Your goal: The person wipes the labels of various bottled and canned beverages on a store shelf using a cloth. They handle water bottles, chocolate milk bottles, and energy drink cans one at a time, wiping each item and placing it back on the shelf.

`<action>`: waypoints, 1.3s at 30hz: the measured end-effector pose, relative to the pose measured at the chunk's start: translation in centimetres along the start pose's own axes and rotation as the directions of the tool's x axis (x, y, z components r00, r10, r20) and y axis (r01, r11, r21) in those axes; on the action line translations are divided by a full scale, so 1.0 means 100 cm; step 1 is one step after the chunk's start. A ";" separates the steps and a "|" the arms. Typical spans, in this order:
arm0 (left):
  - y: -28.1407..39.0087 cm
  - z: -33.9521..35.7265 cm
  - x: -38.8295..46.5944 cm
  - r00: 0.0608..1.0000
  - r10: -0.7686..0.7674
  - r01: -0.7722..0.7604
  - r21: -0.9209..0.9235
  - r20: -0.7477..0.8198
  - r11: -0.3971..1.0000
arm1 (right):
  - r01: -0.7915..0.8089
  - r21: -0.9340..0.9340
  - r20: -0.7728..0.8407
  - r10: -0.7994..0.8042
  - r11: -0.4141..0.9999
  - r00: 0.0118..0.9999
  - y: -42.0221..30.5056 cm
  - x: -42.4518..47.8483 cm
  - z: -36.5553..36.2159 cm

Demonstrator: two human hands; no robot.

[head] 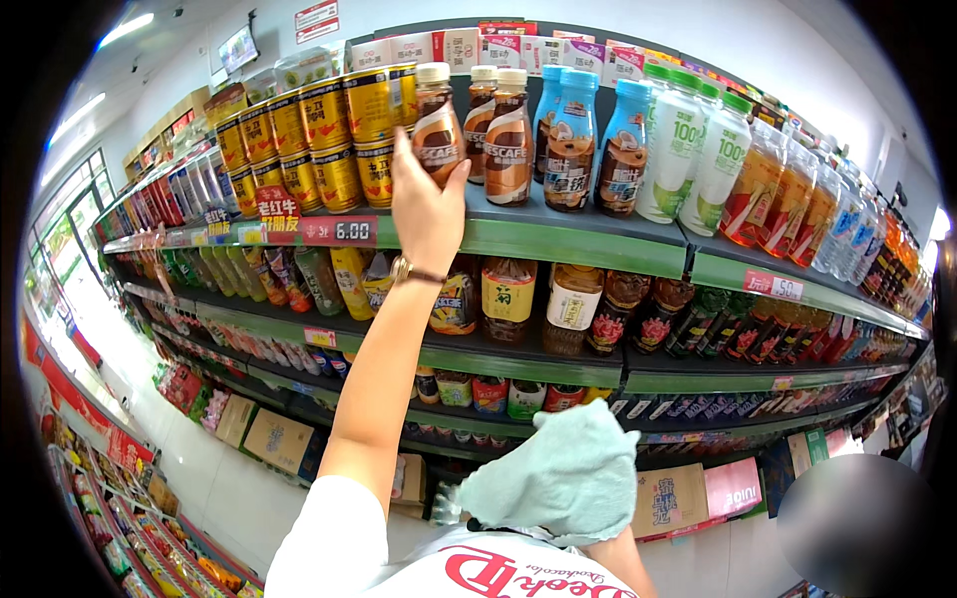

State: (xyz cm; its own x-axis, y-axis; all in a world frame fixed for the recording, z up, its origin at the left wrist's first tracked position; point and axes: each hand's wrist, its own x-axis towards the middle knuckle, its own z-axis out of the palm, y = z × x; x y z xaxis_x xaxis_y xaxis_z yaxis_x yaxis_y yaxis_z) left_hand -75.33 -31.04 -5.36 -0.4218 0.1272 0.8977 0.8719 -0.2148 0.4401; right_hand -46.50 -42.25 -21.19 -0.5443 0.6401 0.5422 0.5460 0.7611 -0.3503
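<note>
My left hand [428, 198], with a wristwatch below it, is at the top shelf with its fingers and thumb around the lower part of a Nescafé coffee bottle [437, 127], which tilts slightly. Two more Nescafé bottles [508, 142] stand to its right, and stacked gold cans [326, 113] to its left. A pale green cloth [557, 475] is bunched in front of my body and drapes over my right hand, whose fingers it hides; only the forearm [624, 560] shows below it.
Blue-capped coffee bottles [572, 142] and green-capped white bottles [669, 149] line the top shelf to the right. Boxes [456, 48] stand behind. Lower shelves [523, 366] hold more drinks. Cardboard cartons [278, 441] sit on the floor, and a snack rack [142, 523] is at lower left.
</note>
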 end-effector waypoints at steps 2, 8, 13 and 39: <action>0.017 -0.038 -0.008 0.992 0.111 -0.118 -0.119 -0.067 0.986 | 0.082 -0.245 0.133 -0.050 0.966 0.990 -0.014 0.028 -0.028; 0.096 -0.097 -0.105 0.926 0.206 -0.072 -0.390 0.315 0.918 | -0.092 0.015 0.005 0.092 0.996 0.996 -0.031 0.060 -0.067; 0.112 -0.083 -0.196 0.691 0.185 -0.004 -0.252 0.699 0.968 | 0.132 0.991 -0.124 0.628 0.034 0.769 -0.045 0.026 0.010; 0.092 -0.128 -0.222 0.289 -0.251 0.659 -0.002 0.924 0.752 | -0.015 0.479 -0.153 0.101 0.878 0.983 -0.007 0.004 0.014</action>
State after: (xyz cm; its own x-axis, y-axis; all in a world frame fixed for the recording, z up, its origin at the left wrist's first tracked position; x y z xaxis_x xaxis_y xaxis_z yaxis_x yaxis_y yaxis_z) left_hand -61.11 -48.27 -21.01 -0.1109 0.9853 0.1301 0.3770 -0.0794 0.9228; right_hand -48.00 -42.37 -21.83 -0.3829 0.6898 0.6144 0.1825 0.7085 -0.6817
